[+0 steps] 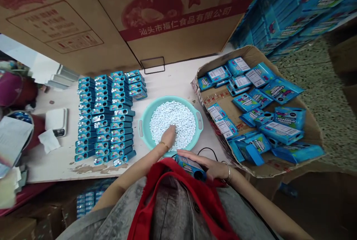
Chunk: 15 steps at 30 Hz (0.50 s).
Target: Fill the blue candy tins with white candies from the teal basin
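Observation:
My left hand (169, 137) reaches into a heap of small white candies (185, 122). Its fingers are curled down among them, with the tips hidden. The candies lie in a turquoise plastic basin (147, 115) with a handle on each side. Close against my body, my right hand (212, 165) is closed around a blue candy box (191, 166). This box lies tilted, a dark round hole in its end facing right. Several rows of blue boxes (122, 124) stand left of the basin, many with white candies showing at their openings.
A cut-down cardboard carton (223, 100) full of loose blue boxes sits at the right. Large printed cartons (178, 42) wall off the back, with a wire stand (153, 65) before them. A white scale (56, 121) and crumpled tissue (49, 141) lie at the left. Blue packs (290, 13) are stacked far right.

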Available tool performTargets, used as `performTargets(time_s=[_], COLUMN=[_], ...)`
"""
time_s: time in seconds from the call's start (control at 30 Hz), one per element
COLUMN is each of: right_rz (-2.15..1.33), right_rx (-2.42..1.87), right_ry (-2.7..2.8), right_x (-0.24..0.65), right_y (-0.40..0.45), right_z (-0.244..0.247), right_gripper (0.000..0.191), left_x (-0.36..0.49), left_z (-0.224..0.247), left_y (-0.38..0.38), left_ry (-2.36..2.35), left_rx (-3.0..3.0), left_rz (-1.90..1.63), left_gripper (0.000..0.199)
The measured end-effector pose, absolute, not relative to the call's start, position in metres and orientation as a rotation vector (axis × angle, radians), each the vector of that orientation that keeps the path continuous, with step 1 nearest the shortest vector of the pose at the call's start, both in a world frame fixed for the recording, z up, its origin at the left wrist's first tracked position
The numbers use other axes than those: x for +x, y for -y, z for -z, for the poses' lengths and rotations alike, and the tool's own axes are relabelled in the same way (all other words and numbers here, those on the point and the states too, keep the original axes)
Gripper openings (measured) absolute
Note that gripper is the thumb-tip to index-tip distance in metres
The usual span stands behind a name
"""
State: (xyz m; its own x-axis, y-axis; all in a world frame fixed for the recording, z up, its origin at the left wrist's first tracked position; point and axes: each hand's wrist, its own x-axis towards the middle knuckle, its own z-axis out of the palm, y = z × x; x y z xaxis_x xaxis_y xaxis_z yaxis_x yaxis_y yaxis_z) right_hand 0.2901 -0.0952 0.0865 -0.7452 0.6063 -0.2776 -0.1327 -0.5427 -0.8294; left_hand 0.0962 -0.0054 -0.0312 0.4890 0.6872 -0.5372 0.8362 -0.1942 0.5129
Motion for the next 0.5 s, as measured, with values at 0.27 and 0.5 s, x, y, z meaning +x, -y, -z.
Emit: performTargets(time_s=[0.27,0.5], right_rz=[-2.258,-1.6], right_rx=[-0.839,-1.5], right_ry=[0.452,0.652], right_x=[0.291,0.3], right_y=[0.11,0.093], right_z=[-0.079,-0.055], right_gripper=[0.086,0.051], left_x=[0.094,0.049], left_z=[0.035,-0.009], left_y=[-0.009,-0.029], left_ry=[-1.21,-0.986], left_rx=[1.91,2.056], left_rz=[0.031,-0.099], left_gripper=[0.038,0.031])
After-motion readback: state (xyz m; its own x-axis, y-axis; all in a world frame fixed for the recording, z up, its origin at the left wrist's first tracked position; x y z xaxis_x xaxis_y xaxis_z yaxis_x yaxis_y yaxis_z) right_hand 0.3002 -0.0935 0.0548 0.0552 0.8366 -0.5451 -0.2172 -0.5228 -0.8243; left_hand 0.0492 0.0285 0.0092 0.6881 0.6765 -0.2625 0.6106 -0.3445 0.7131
